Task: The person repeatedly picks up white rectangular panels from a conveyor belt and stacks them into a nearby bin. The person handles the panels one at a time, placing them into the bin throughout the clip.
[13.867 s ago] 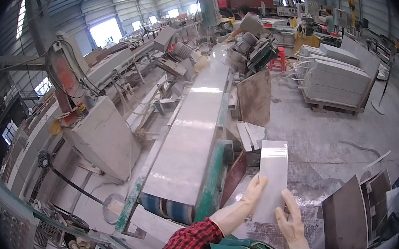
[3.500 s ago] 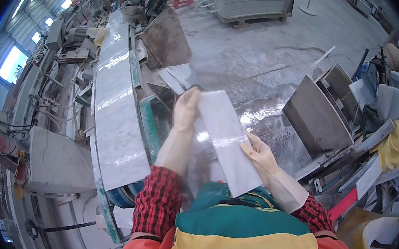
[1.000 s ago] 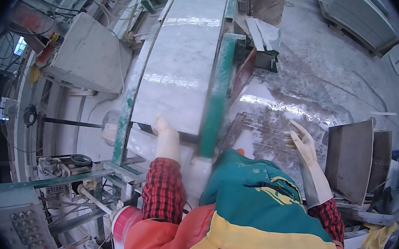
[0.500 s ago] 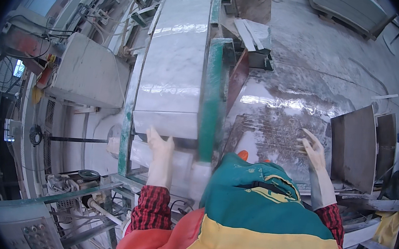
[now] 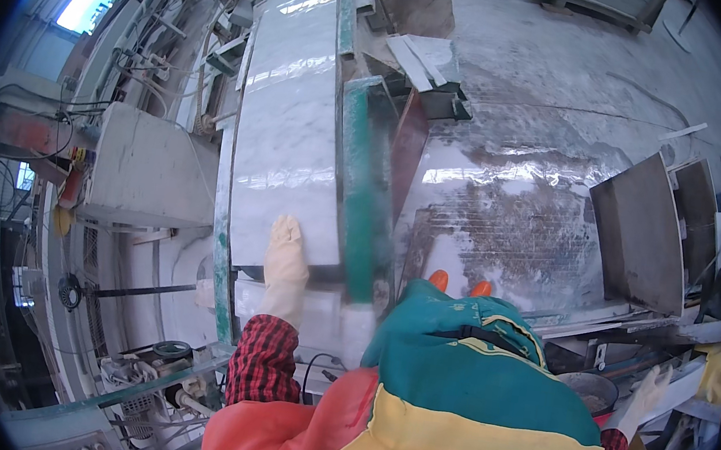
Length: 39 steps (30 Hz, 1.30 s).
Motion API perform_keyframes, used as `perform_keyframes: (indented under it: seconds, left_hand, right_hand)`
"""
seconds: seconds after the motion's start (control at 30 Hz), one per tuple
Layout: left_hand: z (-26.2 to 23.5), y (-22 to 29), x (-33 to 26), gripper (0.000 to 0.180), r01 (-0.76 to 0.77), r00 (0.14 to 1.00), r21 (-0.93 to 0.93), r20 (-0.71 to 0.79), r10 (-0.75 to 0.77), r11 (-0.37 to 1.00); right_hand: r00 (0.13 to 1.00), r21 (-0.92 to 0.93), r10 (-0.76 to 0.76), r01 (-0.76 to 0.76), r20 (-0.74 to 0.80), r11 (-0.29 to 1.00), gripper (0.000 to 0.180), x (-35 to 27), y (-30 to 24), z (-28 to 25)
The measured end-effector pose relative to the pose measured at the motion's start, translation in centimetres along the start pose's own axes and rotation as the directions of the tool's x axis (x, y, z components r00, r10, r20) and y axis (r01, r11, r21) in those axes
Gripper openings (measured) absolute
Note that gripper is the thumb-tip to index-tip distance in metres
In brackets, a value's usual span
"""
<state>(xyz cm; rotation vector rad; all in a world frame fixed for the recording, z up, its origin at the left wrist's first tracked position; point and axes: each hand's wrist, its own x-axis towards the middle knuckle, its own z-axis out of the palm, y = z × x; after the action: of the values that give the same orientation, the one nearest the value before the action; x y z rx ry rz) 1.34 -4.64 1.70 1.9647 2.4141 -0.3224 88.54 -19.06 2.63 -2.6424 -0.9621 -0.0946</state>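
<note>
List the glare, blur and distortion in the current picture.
Head view: glare streaks the white slabs and the floor; head view: the green beam looks smeared and bowed; head view: the window is washed out, and the round rim fades to black.

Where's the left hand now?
In the head view, the left hand is left of centre, over the white surface, left of the green beam.

Red-and-black checked sleeves (image 5: 263, 361) against pale grey-clouded slabs (image 5: 289, 146).
From here I see cream gloves on the left hand (image 5: 287, 257) and right hand (image 5: 645, 395), a teal apron (image 5: 461, 361) banded yellow over a coral-red top (image 5: 282, 447), bright orange shoe tips (image 5: 439, 279), a worn green rail (image 5: 359, 198).
</note>
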Motion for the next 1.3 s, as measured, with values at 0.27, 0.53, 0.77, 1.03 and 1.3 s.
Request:
perform_keyframes:
  seconds: [0.27, 0.53, 0.77, 1.03, 1.3]
  left_hand:
    - [-0.9, -0.5, 0.4, 0.075, 0.050, 0.991, 0.005, 0.122, -0.051, 0.999]
    - [-3.7, 0.8, 1.0, 0.096, 0.067, 0.986, -0.063, 0.156, -0.057, 0.996]
    - [-4.6, 1.3, 1.1, 0.107, 0.066, 0.981, -0.035, 0.184, -0.059, 0.997]
    - [-2.3, 0.1, 1.2, 0.111, 0.042, 0.987, -0.010, 0.158, -0.040, 0.999]
    - [-2.1, -0.2, 1.7, 0.098, 0.052, 0.996, -0.077, 0.071, -0.046, 0.996]
  right_hand:
    - [0.932, 0.014, 0.352, -0.352, -0.085, 0.936, 0.069, -2.6, 23.2, 3.6]
    - [0.930, 0.072, 0.346, -0.339, -0.125, 0.938, 0.089, -7.6, 22.7, 7.5]
    - [0.890, -0.264, 0.410, -0.451, -0.198, 0.853, 0.053, -6.2, 16.2, 7.6]
    - [0.770, 0.011, 0.623, -0.628, -0.139, 0.778, 0.075, -5.7, 13.5, 6.5]
    - [0.836, 0.042, 0.475, -0.483, -0.273, 0.875, 0.069, -7.3, 6.8, 3.6]
